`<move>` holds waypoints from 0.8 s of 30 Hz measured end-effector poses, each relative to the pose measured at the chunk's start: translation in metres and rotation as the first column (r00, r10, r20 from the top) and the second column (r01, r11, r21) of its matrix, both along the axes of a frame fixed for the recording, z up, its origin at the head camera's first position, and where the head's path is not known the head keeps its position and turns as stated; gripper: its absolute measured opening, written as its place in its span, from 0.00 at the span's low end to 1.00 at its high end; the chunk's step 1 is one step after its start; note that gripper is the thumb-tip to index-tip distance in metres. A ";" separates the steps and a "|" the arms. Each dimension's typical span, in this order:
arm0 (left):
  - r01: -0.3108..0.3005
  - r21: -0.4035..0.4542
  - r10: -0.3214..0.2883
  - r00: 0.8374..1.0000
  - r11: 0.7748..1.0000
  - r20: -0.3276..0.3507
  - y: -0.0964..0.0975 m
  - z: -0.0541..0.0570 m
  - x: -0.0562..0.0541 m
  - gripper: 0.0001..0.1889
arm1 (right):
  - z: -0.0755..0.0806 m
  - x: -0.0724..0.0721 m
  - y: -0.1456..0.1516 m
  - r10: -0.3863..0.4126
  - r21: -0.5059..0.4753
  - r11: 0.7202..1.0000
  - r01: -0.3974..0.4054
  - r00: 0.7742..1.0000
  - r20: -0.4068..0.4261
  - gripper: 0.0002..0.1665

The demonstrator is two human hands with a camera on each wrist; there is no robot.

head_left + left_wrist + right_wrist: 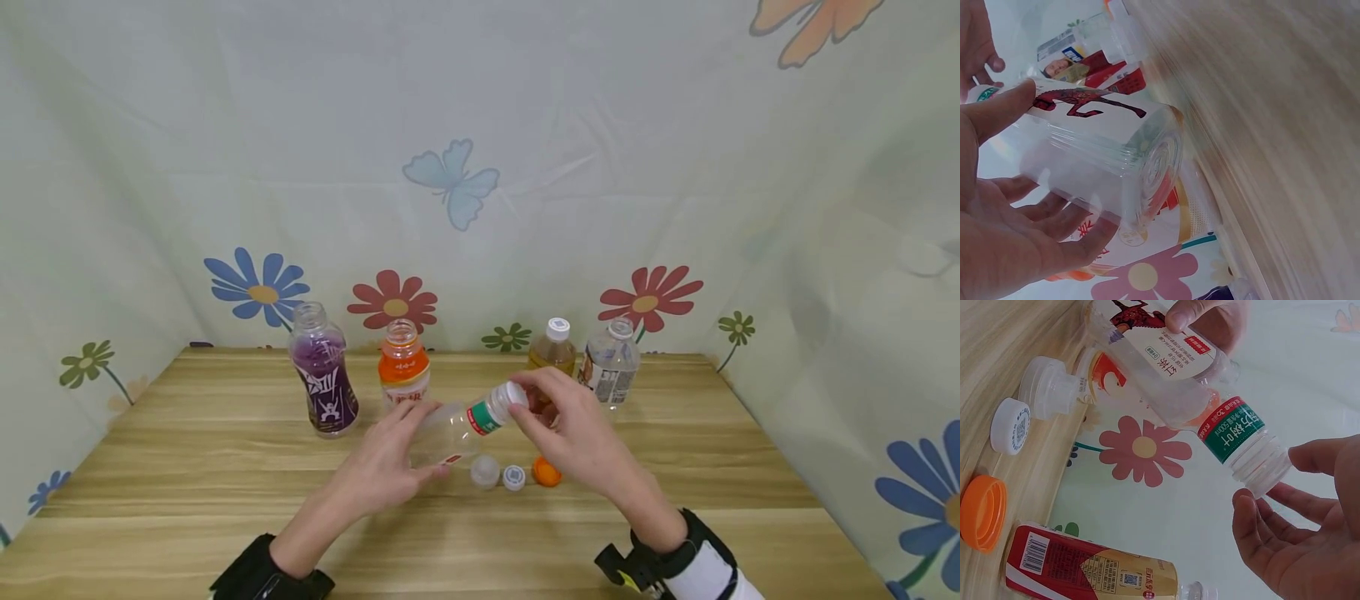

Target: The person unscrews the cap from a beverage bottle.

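Fingers of the left hand, in the head view, curl round the body of a clear bottle, which is held tilted over the middle of the tabletop, its green-banded neck slanting up toward the right hand. Thumb and fingers of the right hand pinch the white cap at the neck end. Just in front of the clear bottle lie a translucent cap, a printed cap in white and an orange cap, side by side. Further back stand a purple bottle at left, an orange-and-white bottle near it, a white-topped bottle partly hidden by the right hand, and a labelled see-through bottle just beside that. Behind them hangs a cloth backdrop printed with flowers and butterflies. Seen from the left wrist, the thumb presses the label near a red animal figure while the other fingers spread along the opposite side; the orange-and-white bottle shows beyond. Seen from the right wrist, the thumb meets one edge of the neck end and fingertips lie at the other, with the left thumb on the label.
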State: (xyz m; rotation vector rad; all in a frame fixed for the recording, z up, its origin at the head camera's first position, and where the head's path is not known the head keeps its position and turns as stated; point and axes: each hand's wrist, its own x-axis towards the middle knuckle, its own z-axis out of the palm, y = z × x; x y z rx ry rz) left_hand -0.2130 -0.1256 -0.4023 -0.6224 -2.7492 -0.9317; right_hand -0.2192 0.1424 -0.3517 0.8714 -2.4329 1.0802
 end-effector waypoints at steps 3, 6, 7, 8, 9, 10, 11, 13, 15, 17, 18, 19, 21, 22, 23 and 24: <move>0.003 0.004 -0.003 1.000 1.000 0.005 0.001 0.000 0.000 0.41 | 0.001 0.000 0.001 0.032 -0.003 0.999 -0.032 0.999 -0.025 0.19; 0.019 0.014 -0.019 1.000 1.000 0.007 0.001 0.000 0.001 0.41 | 0.002 0.000 0.001 0.053 -0.007 0.999 -0.053 0.998 -0.037 0.20; 0.027 0.017 -0.027 1.000 0.999 0.009 0.001 0.000 0.001 0.40 | 0.002 0.000 0.001 0.057 -0.007 0.998 -0.057 0.998 -0.040 0.20; 0.036 0.022 -0.036 0.999 0.999 0.010 0.001 0.000 0.001 0.40 | 0.002 0.001 0.001 0.059 -0.008 0.998 -0.060 0.997 -0.042 0.21; 0.045 0.025 -0.045 0.999 0.999 0.008 0.002 0.000 0.001 0.40 | 0.003 0.001 0.001 0.062 -0.009 0.998 -0.062 0.997 -0.046 0.21; 0.054 0.031 -0.054 0.999 0.998 0.006 0.001 0.000 0.001 0.40 | 0.003 0.001 0.001 0.065 -0.010 0.998 -0.066 0.997 -0.050 0.21; 0.061 0.034 -0.061 0.998 0.998 0.006 0.001 0.000 0.002 0.40 | 0.003 0.001 0.001 0.067 -0.012 0.998 -0.068 0.996 -0.053 0.22; 0.074 0.038 -0.074 0.997 0.997 0.000 0.001 0.000 0.001 0.39 | 0.004 0.001 0.001 0.071 -0.016 0.997 -0.072 0.996 -0.059 0.22; 0.078 0.038 -0.078 0.997 0.996 0.002 0.001 0.000 0.002 0.39 | 0.004 0.001 0.002 0.076 -0.023 0.997 -0.078 0.995 -0.061 0.22; 0.078 0.037 -0.078 0.997 0.996 0.010 0.001 0.000 0.002 0.39 | 0.004 0.001 0.002 0.078 -0.025 0.997 -0.080 0.995 -0.062 0.23; 0.078 0.039 -0.079 0.997 0.996 0.013 0.001 0.000 0.002 0.39 | 0.004 0.001 0.002 0.079 -0.026 0.996 -0.081 0.995 -0.064 0.23; 0.077 0.040 -0.078 0.997 0.996 0.017 0.001 0.001 0.002 0.39 | 0.005 0.001 0.002 0.081 -0.027 0.996 -0.083 0.995 -0.063 0.23; 0.078 0.042 -0.079 0.997 0.996 0.019 0.001 0.001 0.002 0.39 | 0.005 0.001 0.002 0.081 -0.029 0.996 -0.083 0.995 -0.061 0.23; 0.079 0.045 -0.080 0.997 0.996 0.017 0.001 0.001 0.002 0.39 | 0.005 0.001 0.002 0.079 -0.029 0.996 -0.081 0.995 -0.061 0.23; 0.081 0.046 -0.081 0.997 0.996 0.013 0.001 0.001 0.002 0.39 | 0.005 0.001 0.002 0.077 -0.031 0.996 -0.079 0.995 -0.061 0.23; 0.084 0.045 -0.084 0.996 0.995 0.007 0.001 0.001 0.002 0.39 | 0.005 0.001 0.002 0.074 -0.034 0.997 -0.076 0.996 -0.055 0.24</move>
